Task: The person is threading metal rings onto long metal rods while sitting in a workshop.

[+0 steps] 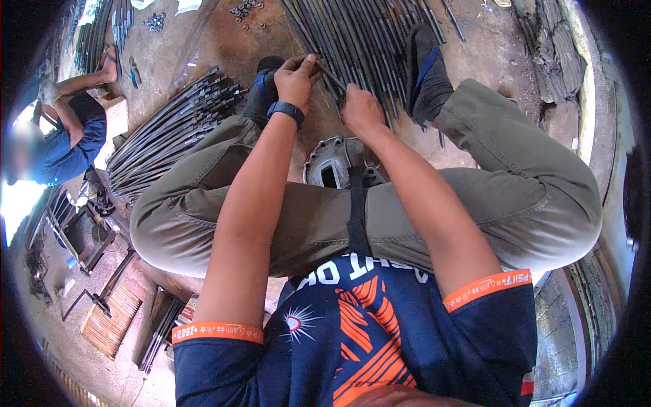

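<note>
Between my hands runs a thin dark metal rod (331, 76), slanting down from left to right. My left hand (296, 81), with a dark watch on its wrist, is closed around the upper end, thumb and fingers pinched together. Farther along, my right hand (361, 108) is closed on the same rod; its fingertips are partly hidden. Beneath and beyond both hands lies a wide spread of long dark metal rods (359, 41) on the floor. Whatever small part may sit at the rod's tip inside my left fingers cannot be made out.
A grey metal housing (317, 163) sits between my legs. Bundled rods with thicker ends (180, 125) lie to the left. Small nuts (245, 9) are scattered at the top, pliers (135, 72) farther left. A co-worker (74, 129) sits at the left edge.
</note>
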The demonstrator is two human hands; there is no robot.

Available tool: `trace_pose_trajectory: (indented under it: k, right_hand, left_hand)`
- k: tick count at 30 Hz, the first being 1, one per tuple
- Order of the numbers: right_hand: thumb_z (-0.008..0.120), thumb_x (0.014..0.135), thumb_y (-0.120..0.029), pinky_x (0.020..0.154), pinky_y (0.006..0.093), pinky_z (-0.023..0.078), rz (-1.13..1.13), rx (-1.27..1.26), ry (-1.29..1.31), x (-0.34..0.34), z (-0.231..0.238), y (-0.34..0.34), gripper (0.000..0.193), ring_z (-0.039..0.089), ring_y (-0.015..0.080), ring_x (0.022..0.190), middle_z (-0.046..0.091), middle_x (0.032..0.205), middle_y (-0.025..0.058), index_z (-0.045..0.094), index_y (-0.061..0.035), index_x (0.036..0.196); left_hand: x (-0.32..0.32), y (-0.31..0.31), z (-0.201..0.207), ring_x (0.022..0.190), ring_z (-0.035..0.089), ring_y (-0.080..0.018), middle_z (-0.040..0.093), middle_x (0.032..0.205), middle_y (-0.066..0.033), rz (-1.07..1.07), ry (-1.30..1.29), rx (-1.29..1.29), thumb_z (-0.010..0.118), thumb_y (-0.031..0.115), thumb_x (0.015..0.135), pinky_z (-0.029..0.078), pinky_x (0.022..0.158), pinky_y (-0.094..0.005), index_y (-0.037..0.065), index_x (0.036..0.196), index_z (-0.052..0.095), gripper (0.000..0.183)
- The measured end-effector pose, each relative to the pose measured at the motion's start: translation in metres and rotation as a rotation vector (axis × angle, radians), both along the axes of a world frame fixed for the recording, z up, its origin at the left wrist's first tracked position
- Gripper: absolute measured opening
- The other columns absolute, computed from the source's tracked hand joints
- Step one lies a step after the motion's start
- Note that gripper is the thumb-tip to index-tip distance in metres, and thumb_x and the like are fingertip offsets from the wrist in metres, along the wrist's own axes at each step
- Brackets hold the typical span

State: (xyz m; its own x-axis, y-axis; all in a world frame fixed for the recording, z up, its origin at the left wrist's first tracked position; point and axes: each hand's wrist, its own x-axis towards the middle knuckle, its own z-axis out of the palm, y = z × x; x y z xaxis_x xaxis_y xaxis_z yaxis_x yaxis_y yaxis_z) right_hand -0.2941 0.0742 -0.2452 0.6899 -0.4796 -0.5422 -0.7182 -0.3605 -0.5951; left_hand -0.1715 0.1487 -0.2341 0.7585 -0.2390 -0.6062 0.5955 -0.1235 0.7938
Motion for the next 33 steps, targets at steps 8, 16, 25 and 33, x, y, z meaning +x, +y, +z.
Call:
trace_pose_trajectory:
  k: [8, 16, 25, 33]
  right_hand:
    - [0.044, 0.081, -0.01, 0.075, 0.0498, 0.046, 0.042, -0.045, -0.006, 0.002, -0.011, 0.0, 0.018, 0.059, 0.042, 0.087, 0.06, 0.089, 0.0274, 0.056, 0.0008, 0.089]
    - [0.058, 0.063, -0.009, 0.049, 0.0348, 0.045, 0.143, 0.555, 0.095, 0.024, -0.02, -0.037, 0.019, 0.054, 0.0221, 0.051, 0.055, 0.056, 0.0139, 0.058, 0.0069, 0.073]
    - [0.058, 0.062, -0.011, 0.072, 0.0411, 0.049, 0.139, 0.19, -0.064, 0.023, -0.036, -0.017, 0.03, 0.061, 0.0401, 0.077, 0.061, 0.079, 0.0283, 0.061, 0.0104, 0.083]
    - [0.058, 0.064, -0.013, 0.078, 0.0405, 0.048, 0.098, 0.143, -0.011, 0.023, -0.023, -0.015, 0.031, 0.06, 0.0391, 0.086, 0.06, 0.088, 0.0286, 0.063, 0.0071, 0.089]
  left_hand:
    - [0.013, 0.006, -0.008, 0.086, 0.063, -0.0242, 0.062, 0.094, -0.0136, -0.063, 0.109, -0.171, 0.056, 0.008, 0.087, 0.053, 0.073, -0.0324, -0.002, 0.095, 0.053, 0.013]
    - [0.019, 0.013, 0.0, 0.088, 0.063, -0.0268, 0.062, 0.094, -0.0151, -0.004, 0.266, -0.407, 0.057, 0.007, 0.086, 0.054, 0.074, -0.0373, 0.0, 0.091, 0.051, 0.01]
    - [0.027, 0.019, -0.009, 0.077, 0.062, -0.0208, 0.062, 0.087, -0.0063, -0.15, 0.095, -0.096, 0.062, 0.015, 0.084, 0.052, 0.061, -0.0364, 0.005, 0.099, 0.057, 0.019]
    - [0.022, 0.01, -0.002, 0.078, 0.063, -0.0227, 0.063, 0.088, -0.0079, -0.132, 0.077, 0.032, 0.063, 0.016, 0.083, 0.053, 0.06, -0.0374, 0.004, 0.095, 0.057, 0.019]
